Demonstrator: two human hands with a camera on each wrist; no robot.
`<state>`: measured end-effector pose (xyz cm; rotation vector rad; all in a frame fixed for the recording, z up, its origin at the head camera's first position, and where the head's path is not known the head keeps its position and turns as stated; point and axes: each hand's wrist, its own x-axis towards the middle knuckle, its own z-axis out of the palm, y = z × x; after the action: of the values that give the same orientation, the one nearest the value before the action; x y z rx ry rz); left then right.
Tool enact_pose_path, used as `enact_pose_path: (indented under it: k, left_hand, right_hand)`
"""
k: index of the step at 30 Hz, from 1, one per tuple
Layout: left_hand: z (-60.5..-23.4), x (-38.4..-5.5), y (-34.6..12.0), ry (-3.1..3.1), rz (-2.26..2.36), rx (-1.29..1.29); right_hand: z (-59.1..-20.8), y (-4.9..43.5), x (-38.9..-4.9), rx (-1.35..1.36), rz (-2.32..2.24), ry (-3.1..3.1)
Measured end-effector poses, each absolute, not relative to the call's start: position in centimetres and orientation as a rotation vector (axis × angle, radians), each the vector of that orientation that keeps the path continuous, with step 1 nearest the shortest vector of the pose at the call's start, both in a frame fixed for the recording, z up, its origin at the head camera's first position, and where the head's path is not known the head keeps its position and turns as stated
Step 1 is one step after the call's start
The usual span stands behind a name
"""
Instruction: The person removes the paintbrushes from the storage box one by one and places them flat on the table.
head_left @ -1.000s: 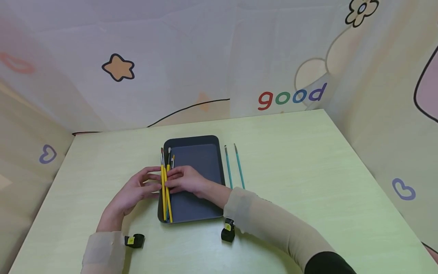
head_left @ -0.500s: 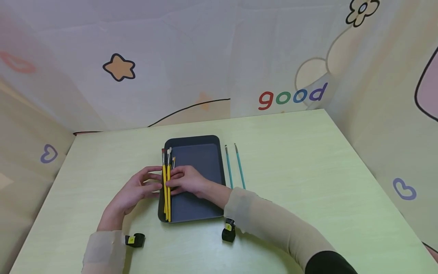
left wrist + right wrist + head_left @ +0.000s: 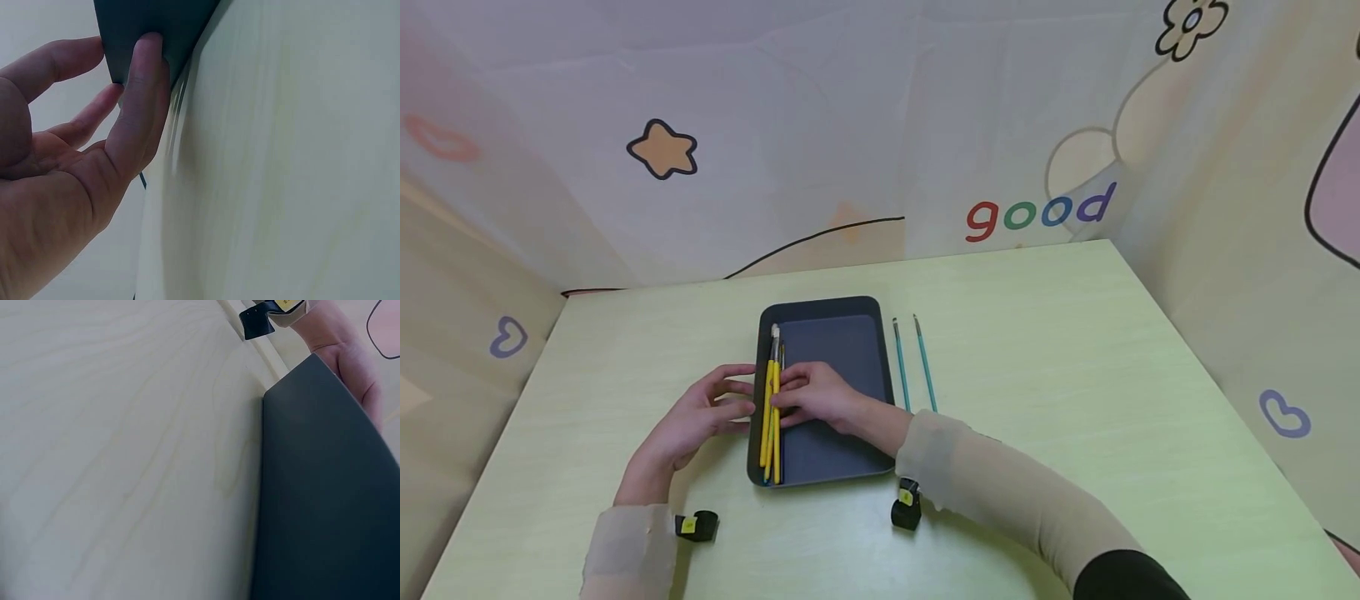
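A dark rectangular tray (image 3: pixel 838 337) lies on the table. My right hand (image 3: pixel 820 398) reaches over it from the right and pinches yellow paintbrushes (image 3: pixel 768 433) along its inner left side, the thumb over their handles. Bristle ends point away from me, and part of the bundle is hidden by the fingers. On the tray's other side, my left hand (image 3: pixel 703 414) touches the outer left wall with extended, slightly bent fingers. The left wrist view has these fingers (image 3: pixel 134 106) against the tray's wall (image 3: pixel 169 19). In the right wrist view the tray wall (image 3: pixel 325 487) fills the right side.
Right of the tray lie two teal paintbrushes (image 3: pixel 901 367), side by side, their lower ends behind the right sleeve (image 3: pixel 1000 475). Small black wrist cameras (image 3: pixel 697 526) hang by both wrists. A printed backdrop (image 3: pixel 820 125) rises behind the table (image 3: pixel 1037 350).
My right hand has shifted slightly right, and the yellow paintbrushes have gone from over the tray's left rim to inside it, closer together. My left hand stays at the tray's wall.
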<state>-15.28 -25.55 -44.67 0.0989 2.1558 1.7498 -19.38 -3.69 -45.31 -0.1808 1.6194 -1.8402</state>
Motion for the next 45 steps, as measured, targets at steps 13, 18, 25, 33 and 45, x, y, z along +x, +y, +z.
enact_pose_path:
  k: [13, 18, 25, 33, 45]
  left_hand:
    - [-44.8, -15.3, -25.6, 2.153, 1.746, 0.090]
    - [-44.8, -15.4, -25.5, 2.149, 1.745, 0.089]
    - [-44.7, -15.4, -25.6, 2.143, 1.749, 0.082]
    - [-44.7, -15.2, -25.7, 2.134, 1.758, 0.065]
    - [-44.7, -15.3, -25.7, 2.142, 1.765, 0.089]
  right_hand:
    - [-45.0, -2.5, -19.6, -0.178, -1.829, 1.642]
    - [-44.7, -1.5, -20.0, -0.173, -1.846, 1.637]
    - [-43.8, -0.1, -20.2, -0.172, -1.850, 1.619]
    - [-42.7, 1.2, -19.6, -0.215, -1.848, 1.614]
    - [-41.6, 4.3, -19.4, -0.254, -1.843, 1.649]
